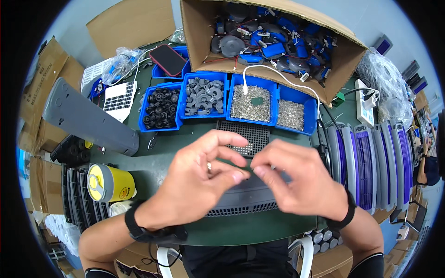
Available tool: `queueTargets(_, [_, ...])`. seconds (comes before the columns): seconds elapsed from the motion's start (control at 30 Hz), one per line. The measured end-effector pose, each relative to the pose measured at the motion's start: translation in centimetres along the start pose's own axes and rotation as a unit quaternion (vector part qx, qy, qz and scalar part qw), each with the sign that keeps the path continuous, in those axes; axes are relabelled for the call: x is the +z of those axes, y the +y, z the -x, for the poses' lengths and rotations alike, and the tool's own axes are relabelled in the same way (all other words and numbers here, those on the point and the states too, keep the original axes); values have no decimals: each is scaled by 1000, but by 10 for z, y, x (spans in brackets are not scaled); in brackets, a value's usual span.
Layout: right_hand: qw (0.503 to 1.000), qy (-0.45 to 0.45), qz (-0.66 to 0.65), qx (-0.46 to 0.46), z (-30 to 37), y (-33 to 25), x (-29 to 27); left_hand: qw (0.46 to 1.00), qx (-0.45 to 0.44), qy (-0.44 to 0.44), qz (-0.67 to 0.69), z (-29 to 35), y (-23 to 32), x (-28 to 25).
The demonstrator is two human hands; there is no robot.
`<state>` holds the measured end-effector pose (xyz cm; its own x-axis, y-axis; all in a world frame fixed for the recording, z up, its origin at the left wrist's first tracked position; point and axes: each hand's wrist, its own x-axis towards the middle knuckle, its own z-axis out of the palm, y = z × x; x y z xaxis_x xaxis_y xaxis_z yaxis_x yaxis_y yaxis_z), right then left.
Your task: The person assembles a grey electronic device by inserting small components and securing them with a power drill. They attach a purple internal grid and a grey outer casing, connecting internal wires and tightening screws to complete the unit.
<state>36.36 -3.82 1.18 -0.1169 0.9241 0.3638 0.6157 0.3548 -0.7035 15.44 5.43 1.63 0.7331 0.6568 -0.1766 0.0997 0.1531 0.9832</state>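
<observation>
Hovering nr worktop's front edge, L hand & R hand curl narrowly, contents unclear; slack fingertips could drop sth. onto grey housing.

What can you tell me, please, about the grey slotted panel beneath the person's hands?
The grey panel looks like matte plastic, wide and gently curved, with a row of narrow slots along its near edge. It lies on the dark green table, in front of the person. The left hand and right hand partly hide it; whether either touches it cannot be told.
</observation>
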Motion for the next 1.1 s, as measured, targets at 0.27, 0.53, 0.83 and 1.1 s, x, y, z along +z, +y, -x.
queueTargets(0.27, [958, -266, 47, 95, -19, 25, 5, 989, -96, 64, -96, 23, -6, -62])
queueTargets(0.53, [945, -307, 78, 78, -28, 27, 12, 968, -91, 56, -225, 35, -11, -69])
queueTargets(0.83, [927, -353, 125, 26, -17, 20, -2, 960, -113, 30, -253, 32, -9, -76])
queueTargets(1.1, [983, -159, 82, 32, 25, -14, -29, 962, -97, 18, -255, 31, -17, -76])
